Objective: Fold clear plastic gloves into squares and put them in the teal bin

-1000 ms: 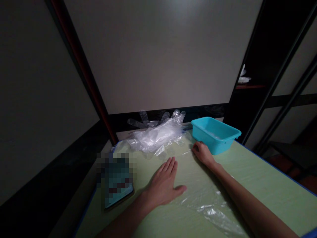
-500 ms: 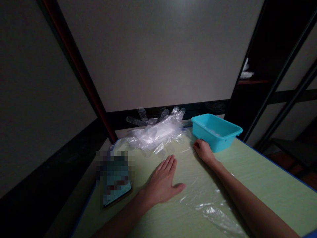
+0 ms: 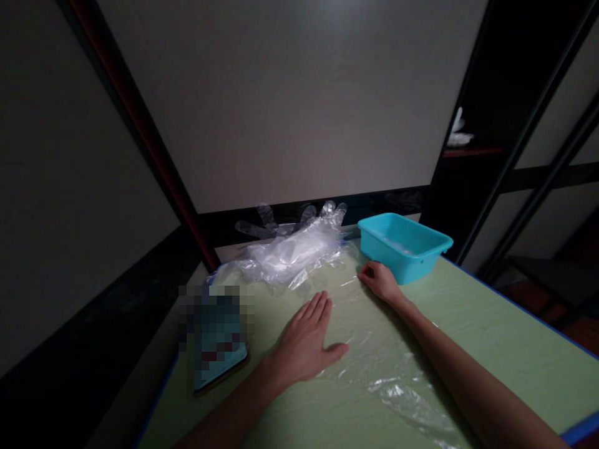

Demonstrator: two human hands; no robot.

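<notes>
A thin clear plastic glove (image 3: 360, 362) lies spread on the pale green table, its crinkled end reaching toward the front edge. My left hand (image 3: 304, 343) rests flat on it, fingers together and thumb stretched out to the side. Beside the blue basin, my right hand (image 3: 380, 282) is closed in a pinch at the far right part of the film; the fingertips partly hide what they grip. Behind both hands sits a heap of clear disposable gloves (image 3: 294, 252), some fingers sticking up against the cabinet.
The light blue plastic basin (image 3: 416, 265) stands at the back right with some clear plastic inside. A blurred-out phone-like device (image 3: 219, 368) lies at the left. The table (image 3: 505, 324) has a blue edge and meets a cabinet panel (image 3: 299, 112) at the back.
My right hand has shifted slightly left and nearer, its fingers now a little more extended in the pinch. My left hand stays flat in place. The view has turned slightly.
</notes>
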